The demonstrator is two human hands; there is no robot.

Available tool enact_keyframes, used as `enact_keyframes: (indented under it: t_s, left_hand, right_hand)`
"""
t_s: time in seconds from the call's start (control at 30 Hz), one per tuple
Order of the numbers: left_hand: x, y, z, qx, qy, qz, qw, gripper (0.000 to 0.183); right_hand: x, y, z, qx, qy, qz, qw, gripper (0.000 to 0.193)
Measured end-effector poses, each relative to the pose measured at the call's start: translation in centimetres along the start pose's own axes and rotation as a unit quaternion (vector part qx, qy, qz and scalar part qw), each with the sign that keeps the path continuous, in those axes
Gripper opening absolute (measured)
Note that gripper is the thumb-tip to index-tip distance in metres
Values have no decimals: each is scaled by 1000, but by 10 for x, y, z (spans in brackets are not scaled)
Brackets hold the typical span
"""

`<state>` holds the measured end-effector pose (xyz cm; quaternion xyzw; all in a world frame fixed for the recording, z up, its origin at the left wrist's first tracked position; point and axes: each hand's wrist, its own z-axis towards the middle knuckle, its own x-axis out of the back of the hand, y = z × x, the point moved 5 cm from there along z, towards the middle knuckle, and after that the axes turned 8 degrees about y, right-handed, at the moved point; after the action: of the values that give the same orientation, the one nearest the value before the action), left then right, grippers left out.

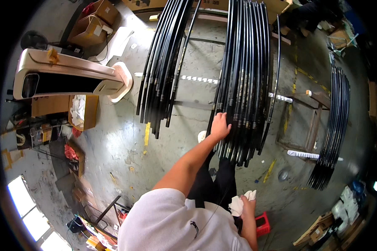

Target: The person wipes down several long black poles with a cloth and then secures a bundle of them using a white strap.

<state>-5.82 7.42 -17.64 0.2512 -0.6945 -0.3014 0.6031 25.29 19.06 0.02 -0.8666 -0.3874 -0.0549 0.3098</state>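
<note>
A middle bundle of rods (pixel 244 83) and a left bundle (pixel 163 62) lie across one rack (pixel 199 79), with a loose rod (pixel 276 79) just right of the middle bundle. Farther right, a third bundle (pixel 335 125) lies on a second stand (pixel 301 154). The left hand (pixel 220 126) is on the near left part of the middle bundle; the right hand (pixel 249 208), nearer and to the right, holds a cloth (pixel 237 205), with a stool (pixel 262 224) just right of it. On the far left stands an appliance (pixel 71 69), cartons (pixel 92 27) beyond it and an open box (pixel 90 113) on its near side
</note>
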Motion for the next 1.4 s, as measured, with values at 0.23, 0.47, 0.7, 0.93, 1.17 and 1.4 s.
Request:
enact_keyframes:
  t_s: [0.23,0.47,0.7,0.93,1.17,1.4]
  left_hand:
    - [97,-74,1,81,173,166,967,47]
    - [156,-176,-19,134,124,318,930,34]
    - [135,-159,21,146,191,378,894,26]
    - [129,-163,22,242,170,279,914,21]
    - [165,-98,-61,205,136,40,968,28]
    - [223,46,-138,136,70,-70,986,34]
  right_hand:
    - [-17,-21,10,-17,-30,20,999,30]
    - [-28,-29,20,-60,-76,70,993,35]
    - [-46,-46,6,-78,-123,72,987,39]
    - [-48,-57,12,-84,-163,111,977,43]
    - [-89,-89,5,-33,-250,173,952,44]
    - [-183,-135,-44,21,-428,144,892,44]
